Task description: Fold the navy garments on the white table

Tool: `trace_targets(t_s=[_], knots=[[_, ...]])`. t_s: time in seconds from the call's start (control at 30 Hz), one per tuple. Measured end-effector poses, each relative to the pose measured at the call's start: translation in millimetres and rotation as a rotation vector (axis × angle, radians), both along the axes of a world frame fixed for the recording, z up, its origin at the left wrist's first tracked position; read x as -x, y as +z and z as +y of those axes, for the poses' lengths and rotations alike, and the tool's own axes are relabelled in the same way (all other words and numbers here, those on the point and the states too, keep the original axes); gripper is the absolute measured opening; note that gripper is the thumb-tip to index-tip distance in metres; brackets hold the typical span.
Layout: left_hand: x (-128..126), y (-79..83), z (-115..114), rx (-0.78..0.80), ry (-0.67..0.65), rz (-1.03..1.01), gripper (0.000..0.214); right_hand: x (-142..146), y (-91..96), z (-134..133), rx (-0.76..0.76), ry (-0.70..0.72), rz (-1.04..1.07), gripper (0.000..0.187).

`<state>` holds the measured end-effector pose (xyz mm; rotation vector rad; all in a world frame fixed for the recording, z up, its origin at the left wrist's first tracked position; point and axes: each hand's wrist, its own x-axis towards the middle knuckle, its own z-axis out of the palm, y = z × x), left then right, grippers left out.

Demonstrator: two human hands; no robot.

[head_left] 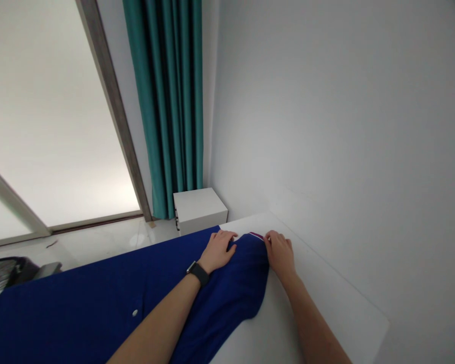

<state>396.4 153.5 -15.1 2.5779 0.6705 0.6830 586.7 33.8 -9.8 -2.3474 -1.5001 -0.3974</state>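
A dark blue shirt (79, 313) lies spread over a white table (318, 288), with one white button (135, 313) showing. Its right end carries a narrow red-and-white striped edge (257, 235). My left hand (219, 250), with a dark watch (197, 273) on the wrist, rests on the cloth near the table's far edge, thumb and fingers apart. At the striped edge, my right hand (280, 252) is closed, thumb and fingertips pinching the border of the cloth. The fingertips are partly hidden.
A white wall (326, 111) rises along the table's right side. Beyond the far edge stand a small white cabinet (200, 205) and a green curtain (174, 101). Frosted sliding doors (53, 111) are at left, and a dark-rimmed item (17, 273) sits low at the left edge.
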Motion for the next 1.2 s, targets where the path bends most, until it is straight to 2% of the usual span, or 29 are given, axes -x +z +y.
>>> trace_targets(t_s=[0.1,0.17,0.27,0.33,0.4,0.57,0.67,0.77,0.87,0.97,1.2], knots=[[0.2,0.2,-1.6,-0.061,0.001,0.036,0.029,2.0,-2.6,1.2,0.048,0.018,-0.001,0.019],[0.2,0.1,-2.2,-0.090,-0.012,0.061,0.030,6.4,-2.6,2.7,-0.007,0.043,0.021,0.022],[0.1,-1.2,-2.5,-0.128,-0.030,0.098,0.031,18.7,-1.6,6.4,-0.063,0.191,0.097,0.026],[-0.2,-2.8,-2.9,-0.174,-0.031,0.130,0.031,29.0,-2.5,8.5,0.000,0.303,0.140,0.027],[-0.7,-4.4,-4.0,-0.229,-0.005,0.167,0.033,37.9,-3.9,9.2,0.080,0.322,0.132,0.025],[-2.4,-6.4,-6.8,-0.279,0.095,0.237,0.041,36.5,-0.6,4.9,0.099,0.200,0.078,0.031],[-2.9,-7.0,-7.3,-0.275,0.101,0.264,0.042,19.4,0.4,0.0,0.092,-0.011,0.065,0.036],[-3.2,-7.4,-8.4,-0.288,0.134,0.272,0.043,2.2,-7.5,-3.8,0.136,-0.206,0.067,0.048],[-3.7,-6.5,-10.3,-0.303,0.180,0.266,0.046,-5.8,-19.6,-3.4,0.180,-0.222,0.068,0.053],[-3.9,-4.6,-12.6,-0.308,0.159,0.281,0.050,-6.3,-26.2,0.4,0.164,-0.232,0.055,0.053],[-5.3,-6.0,-20.0,-0.283,0.136,0.323,0.061,-3.8,-14.6,5.9,0.079,-0.238,0.055,0.048]])
